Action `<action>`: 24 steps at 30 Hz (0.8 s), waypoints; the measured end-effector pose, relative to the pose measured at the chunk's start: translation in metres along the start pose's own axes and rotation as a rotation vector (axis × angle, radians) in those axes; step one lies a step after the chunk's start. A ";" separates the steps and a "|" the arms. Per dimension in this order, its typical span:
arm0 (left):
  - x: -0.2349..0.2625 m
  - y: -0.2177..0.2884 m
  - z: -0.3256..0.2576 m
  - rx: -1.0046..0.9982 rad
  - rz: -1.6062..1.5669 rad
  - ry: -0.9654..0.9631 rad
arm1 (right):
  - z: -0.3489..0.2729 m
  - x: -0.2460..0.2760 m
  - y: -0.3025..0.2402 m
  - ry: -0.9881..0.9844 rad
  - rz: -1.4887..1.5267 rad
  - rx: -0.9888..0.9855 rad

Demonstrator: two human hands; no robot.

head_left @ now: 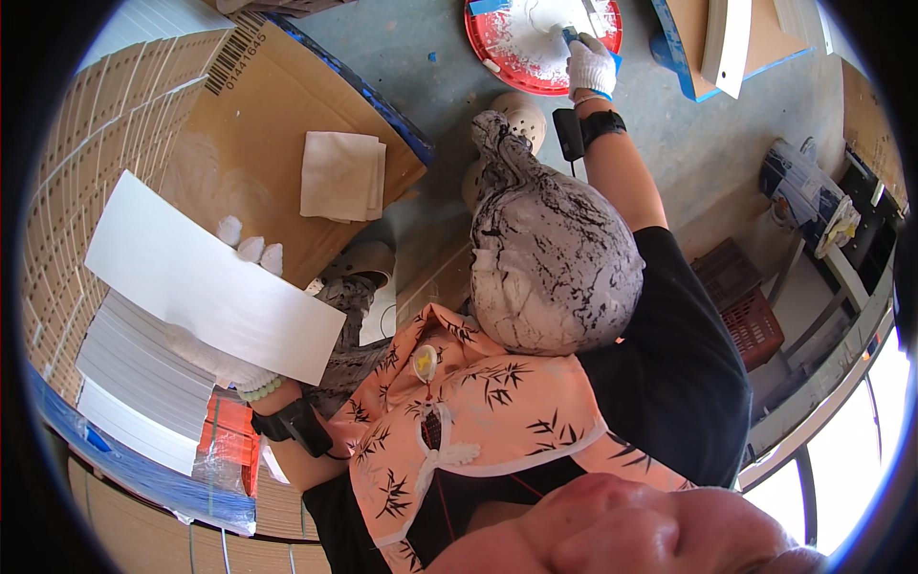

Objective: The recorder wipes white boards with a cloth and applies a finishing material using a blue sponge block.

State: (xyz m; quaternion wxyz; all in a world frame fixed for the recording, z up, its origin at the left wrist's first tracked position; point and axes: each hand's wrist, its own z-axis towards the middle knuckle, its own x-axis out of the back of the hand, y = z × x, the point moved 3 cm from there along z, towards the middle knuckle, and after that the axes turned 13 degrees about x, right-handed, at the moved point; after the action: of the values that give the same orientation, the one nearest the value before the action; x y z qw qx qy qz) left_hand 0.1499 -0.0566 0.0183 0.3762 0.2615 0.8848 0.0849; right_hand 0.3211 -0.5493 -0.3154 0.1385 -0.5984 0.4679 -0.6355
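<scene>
My left hand point(225, 365), in a white knit glove, grips a blank white panel point(215, 277) from its lower edge. Its fingertips curl over the panel's far edge. My right hand point(591, 69), also gloved, reaches out at the upper right and closes round a small blue tool point(571, 35), partly hidden by the fingers. That tool is over a round red tray point(477, 59) smeared with white paste. A pale flat strip point(595, 17) lies at the tray's far side; whether it belongs to the tool, I cannot tell.
A folded white cloth point(342, 177) lies on a brown cardboard sheet point(263, 124). Stacked white panels point(143, 368) stand at the left. Cartons with white panels point(729, 43) sit at the upper right. A dark red crate point(753, 328) and a stained bucket point(808, 191) are at right.
</scene>
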 end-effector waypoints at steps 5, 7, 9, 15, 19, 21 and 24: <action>0.015 0.000 0.003 0.004 -0.111 -0.247 | -0.002 0.003 -0.018 -0.056 -0.196 0.091; 0.019 0.002 0.001 0.021 -0.190 -0.327 | -0.007 0.008 -0.025 -0.065 -0.282 0.115; 0.018 0.003 0.002 0.029 -0.212 -0.284 | -0.006 0.017 -0.025 -0.044 -0.323 0.137; 0.006 0.013 0.000 0.085 -0.055 -0.092 | -0.007 0.048 -0.014 0.050 0.115 -0.089; -0.009 0.013 -0.008 0.110 -0.138 -0.425 | -0.014 0.068 -0.018 0.001 0.849 -0.427; -0.028 0.009 -0.011 0.069 -0.084 -0.436 | -0.016 0.083 -0.037 -0.180 1.086 -0.301; -0.032 0.004 -0.017 0.018 -0.072 -0.426 | -0.047 0.116 -0.118 -0.443 1.051 -0.015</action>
State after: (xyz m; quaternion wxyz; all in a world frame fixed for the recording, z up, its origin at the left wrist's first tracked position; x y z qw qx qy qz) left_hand 0.1582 -0.0694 0.0511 0.5553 0.2450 0.7948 0.0061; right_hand 0.2961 -0.5527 -0.1451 0.5266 -0.4050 0.6669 -0.3375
